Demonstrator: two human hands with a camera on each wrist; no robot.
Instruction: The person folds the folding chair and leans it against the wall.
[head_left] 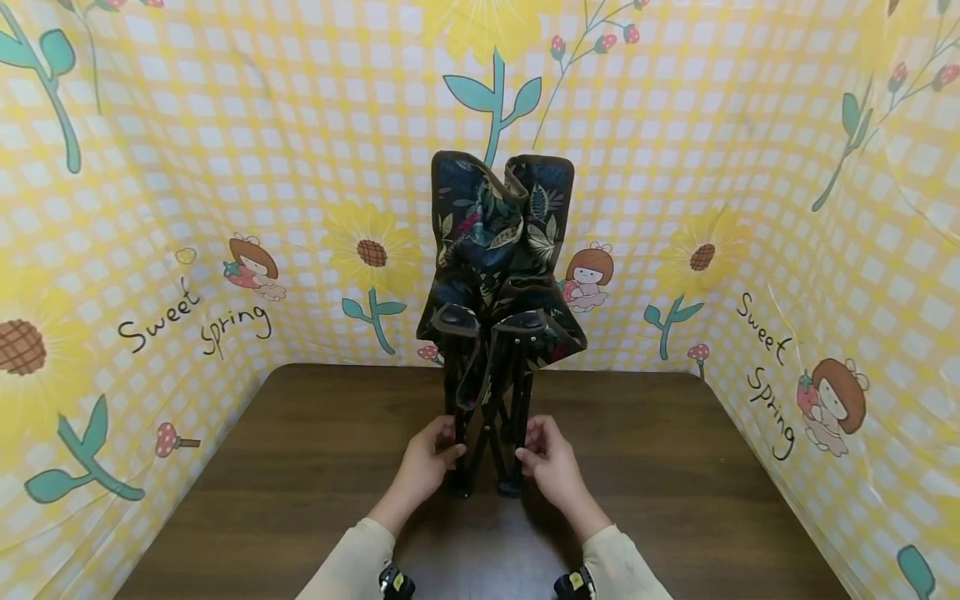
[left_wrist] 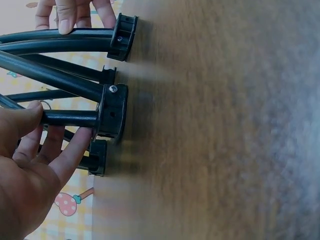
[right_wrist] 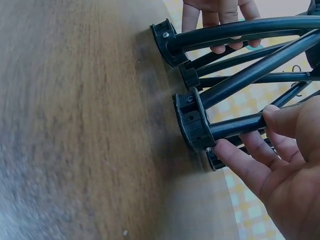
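A folding chair stands upright on the table, mostly folded, its dark leaf-patterned fabric bunched above black tube legs that cross low down. My left hand holds the front left leg near its bottom, thumb in front and fingers behind the tube. On the other side, my right hand holds the front right leg the same way. Black plastic feet cap the tubes and sit close together; in the right wrist view a foot is just beyond my fingertips. The fabric hides the upper frame.
The brown wooden table reaches out on both sides of the chair. A yellow checked cloth with sunflowers and cartoon figures hangs behind it and along both sides. Small dark devices are strapped at my sleeves.
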